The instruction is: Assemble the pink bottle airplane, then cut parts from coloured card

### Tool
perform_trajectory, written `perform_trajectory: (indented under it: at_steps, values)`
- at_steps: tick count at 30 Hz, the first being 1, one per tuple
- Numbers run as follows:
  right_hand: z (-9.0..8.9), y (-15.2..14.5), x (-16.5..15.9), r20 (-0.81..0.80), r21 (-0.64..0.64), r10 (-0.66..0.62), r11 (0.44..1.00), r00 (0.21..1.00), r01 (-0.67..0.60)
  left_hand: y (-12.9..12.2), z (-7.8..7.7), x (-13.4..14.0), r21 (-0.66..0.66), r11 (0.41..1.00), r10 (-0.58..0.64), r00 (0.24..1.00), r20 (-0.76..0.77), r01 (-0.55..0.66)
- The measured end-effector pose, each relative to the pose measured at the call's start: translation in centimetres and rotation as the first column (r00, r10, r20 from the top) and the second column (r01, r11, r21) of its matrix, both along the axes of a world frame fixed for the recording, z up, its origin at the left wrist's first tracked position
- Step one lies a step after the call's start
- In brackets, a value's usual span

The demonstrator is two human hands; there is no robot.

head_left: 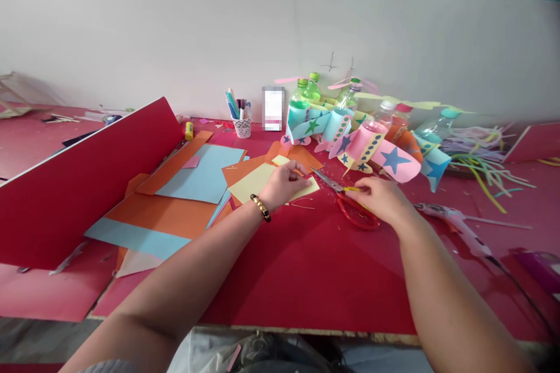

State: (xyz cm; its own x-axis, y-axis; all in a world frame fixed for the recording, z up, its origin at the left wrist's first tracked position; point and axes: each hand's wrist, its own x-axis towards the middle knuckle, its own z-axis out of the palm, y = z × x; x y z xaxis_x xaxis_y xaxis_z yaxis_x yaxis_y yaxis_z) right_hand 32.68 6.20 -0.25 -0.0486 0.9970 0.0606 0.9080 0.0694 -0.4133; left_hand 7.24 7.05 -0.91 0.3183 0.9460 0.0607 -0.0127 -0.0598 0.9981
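Observation:
My left hand [284, 185], with a beaded bracelet on its wrist, lies over pale yellow paper [251, 185] with fingers curled and pressed onto it near the right end. Red-handled scissors [357, 218] rest on the red tabletop, their blades [327, 179] pointing up and left toward that paper. At the scissors, my right hand [385, 197] is closed with thumb and fingertips pinched on a thin yellow stick [351, 189]; its exact kind is partly hidden by the fingers. Orange paper [234, 173] sticks out beneath the yellow sheet.
Blue paper [205, 172] and orange sheets lie left, beside a slanted red board [87, 186]. Behind stand a pen cup [242, 127], a phone [273, 109] and several bottle planes [365, 143]. A glue gun [457, 227] with a cord lies right, near pipe cleaners [476, 169].

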Motion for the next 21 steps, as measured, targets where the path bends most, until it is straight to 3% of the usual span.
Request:
perform_trajectory:
  at_steps: [2, 4, 6, 10, 21]
  values:
    - [0.1, -0.7, -1.5, -0.286, 0.041, 0.103, 0.995, 0.953, -0.095, -0.6, -0.1, 0.9, 0.062, 0.995, -0.074, 0.997, -0.026, 0.076]
    - [0.0, -1.3, -3.2, -0.549, -0.012, 0.221, 0.962, 0.806, -0.272, -1.2, -0.4, 1.6, 0.104, 0.985, -0.134, 0.990, -0.044, 0.138]
    - [-0.1, -1.7, -4.4, -0.680, -0.026, 0.247, 0.933, 0.690, -0.360, -1.6, -0.7, 2.2, 0.115, 0.980, -0.157, 0.985, -0.064, 0.164]
    - [-0.4, -1.6, -4.7, -0.738, 0.023, 0.262, 0.931, 0.621, -0.365, -1.5, -0.9, 2.2, 0.056, 0.984, -0.166, 0.985, -0.049, 0.168]
    - [-0.5, -0.2, -1.8, -0.756, 0.105, 0.200, 0.977, 0.623, -0.185, 0.0, -0.2, 0.1, -0.176, 0.983, -0.049, 0.998, 0.049, 0.057]
